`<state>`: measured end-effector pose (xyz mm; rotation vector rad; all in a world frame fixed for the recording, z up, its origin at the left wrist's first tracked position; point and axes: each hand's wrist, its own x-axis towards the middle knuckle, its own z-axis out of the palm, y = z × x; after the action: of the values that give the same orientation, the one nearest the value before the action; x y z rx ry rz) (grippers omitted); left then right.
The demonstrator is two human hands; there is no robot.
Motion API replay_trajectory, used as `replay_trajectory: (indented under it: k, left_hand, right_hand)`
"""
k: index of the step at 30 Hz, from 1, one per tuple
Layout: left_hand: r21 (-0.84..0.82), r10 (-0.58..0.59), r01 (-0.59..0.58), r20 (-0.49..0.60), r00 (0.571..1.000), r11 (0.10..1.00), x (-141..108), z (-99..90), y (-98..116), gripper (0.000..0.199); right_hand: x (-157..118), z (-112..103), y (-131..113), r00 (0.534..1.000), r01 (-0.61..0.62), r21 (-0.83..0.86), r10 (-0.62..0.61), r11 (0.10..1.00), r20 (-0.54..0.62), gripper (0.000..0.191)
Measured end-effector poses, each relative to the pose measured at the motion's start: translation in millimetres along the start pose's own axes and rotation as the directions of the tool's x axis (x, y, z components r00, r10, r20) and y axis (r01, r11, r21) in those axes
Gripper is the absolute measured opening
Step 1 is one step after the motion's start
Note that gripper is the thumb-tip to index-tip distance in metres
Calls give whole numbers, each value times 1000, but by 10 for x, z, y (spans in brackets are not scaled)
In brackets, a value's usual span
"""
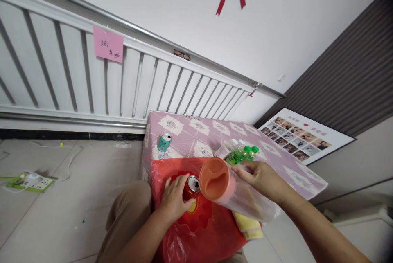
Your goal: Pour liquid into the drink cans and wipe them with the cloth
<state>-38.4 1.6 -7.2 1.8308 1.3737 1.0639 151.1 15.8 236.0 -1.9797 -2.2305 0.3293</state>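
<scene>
Clear plastic pitcher with an orange lid (229, 189) lies tilted on its side in the right hand (260, 177), whose fingers curl around its handle, the lid facing the camera. Just beside the lid, a red drink can with a silver top (192, 187) stands on a red plastic bag (196, 226); the left hand (175, 199) wraps around the can from the left. A yellow cloth (250, 226) shows under the pitcher. Behind the pitcher, clear bottles with green caps (241, 152) lie on the desk covered in a pink patterned cloth (196, 128). A green can (164, 141) stands near the desk's left edge. A white slatted radiator (92, 79) with a pink note (108, 44) lines the wall, and a photo board (302, 137) leans at right.
</scene>
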Motion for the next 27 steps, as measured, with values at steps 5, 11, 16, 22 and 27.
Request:
replay_trajectory:
  k: [5, 11, 16, 22, 27]
  left_hand:
    - [2, 3, -3, -2, 1000, 1000, -4, -3, -1, 76]
    - [2, 3, -3, -2, 1000, 1000, 2, 2, -8, 76]
    - [4, 0, 0, -3, 1000, 1000, 1, 0, -3, 76]
    - [10, -5, 5, -1, 1000, 1000, -4, -9, 10, 76]
    - [14, -8, 8, 0, 1000, 1000, -2, -18, 21, 75]
  right_hand:
    - [-1, 0, -6, 1000, -5, -1, 5, 1000, 15, 48]
    - [-3, -2, -36, 1000, -10, -9, 10, 1000, 21, 47]
    - [-2, -9, -44, 1000, -16, 0, 16, 1000, 27, 48]
    - [6, -1, -18, 1000, 0, 18, 0, 1000, 2, 50]
    - [10, -5, -8, 1000, 19, 16, -19, 1000, -5, 49]
